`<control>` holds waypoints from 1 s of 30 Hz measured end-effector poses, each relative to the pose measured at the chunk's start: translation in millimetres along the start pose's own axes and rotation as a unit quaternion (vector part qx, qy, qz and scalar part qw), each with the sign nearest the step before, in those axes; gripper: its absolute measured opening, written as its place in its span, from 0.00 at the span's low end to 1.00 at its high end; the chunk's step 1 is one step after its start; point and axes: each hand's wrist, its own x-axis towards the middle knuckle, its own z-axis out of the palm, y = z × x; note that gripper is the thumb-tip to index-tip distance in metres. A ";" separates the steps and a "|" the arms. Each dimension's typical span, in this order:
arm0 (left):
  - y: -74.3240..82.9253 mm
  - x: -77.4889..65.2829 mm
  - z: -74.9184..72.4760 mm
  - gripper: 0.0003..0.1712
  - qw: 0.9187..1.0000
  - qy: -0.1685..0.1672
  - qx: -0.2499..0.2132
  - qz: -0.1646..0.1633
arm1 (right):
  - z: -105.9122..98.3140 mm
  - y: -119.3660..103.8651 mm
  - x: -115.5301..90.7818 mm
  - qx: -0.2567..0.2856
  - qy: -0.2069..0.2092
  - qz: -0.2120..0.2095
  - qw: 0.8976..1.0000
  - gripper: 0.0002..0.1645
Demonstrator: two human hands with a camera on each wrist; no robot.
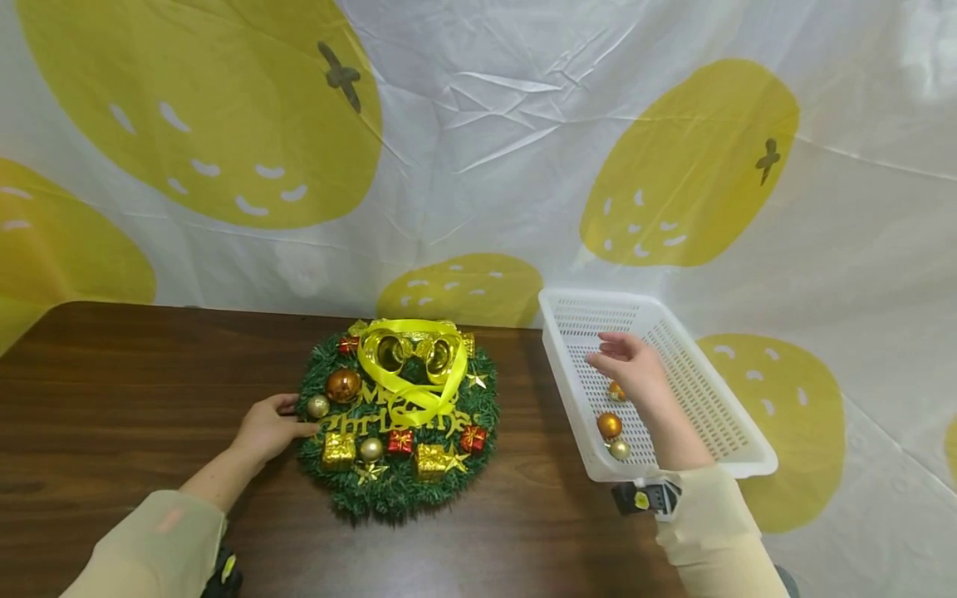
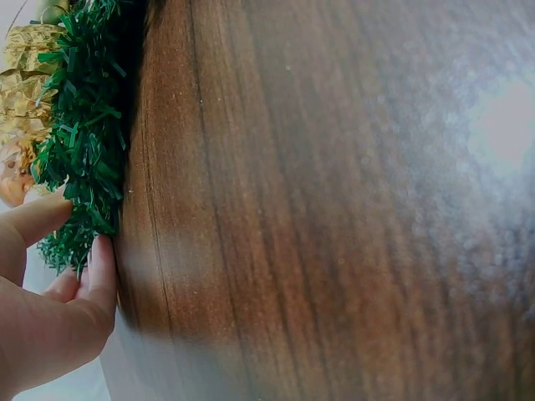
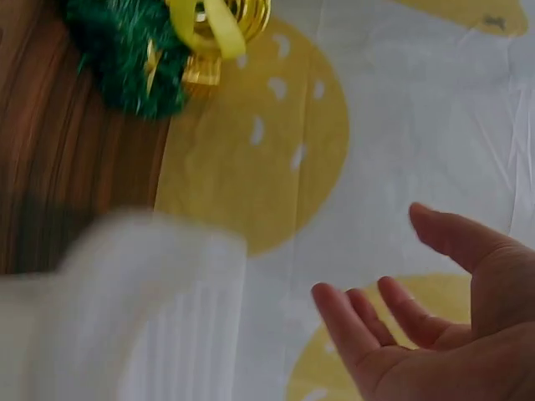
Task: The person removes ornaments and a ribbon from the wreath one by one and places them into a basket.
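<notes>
A green Christmas wreath (image 1: 351,497) lies on the table, dressed with gold and red gift boxes, baubles, stars, gold lettering, and gold bells under a yellow ribbon bow (image 1: 449,390). My left hand (image 1: 267,428) pinches its left edge; in the left wrist view the thumb (image 2: 38,215) and fingers (image 2: 102,280) close around the green tinsel. Over a white plastic basket (image 1: 571,407) my right hand (image 1: 635,370) hovers with loosely bent, parted fingers and nothing between them. Below it in the basket lie orange baubles (image 1: 609,426) and a small pale gold bauble (image 1: 620,449).
The dark wooden table (image 1: 149,374) carries the wreath, with the basket at its right. Behind hangs a white cloth (image 1: 478,191) with large yellow fruit prints, reaching down to the table's back edge. The basket's raised rim (image 3: 134,242) stands close to the right wrist.
</notes>
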 end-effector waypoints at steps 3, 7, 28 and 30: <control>-0.6 1.3 0.1 0.43 1.000 0.001 0.003 0.000 | 16.4 -10.1 -2.3 0.024 -0.008 -0.036 0.999 0.32; -0.2 2.4 0.2 0.43 1.000 0.003 0.004 0.001 | 40.7 -20.5 -6.2 0.066 -0.037 -0.080 0.994 0.31; 1.3 -0.5 0.2 0.43 1.000 0.003 0.003 0.006 | 156.8 -36.6 -34.9 0.170 -0.204 -0.157 0.951 0.32; 1.2 -0.4 0.4 0.43 1.000 0.003 0.004 0.007 | 164.4 -35.4 -36.7 0.170 -0.213 -0.153 0.950 0.32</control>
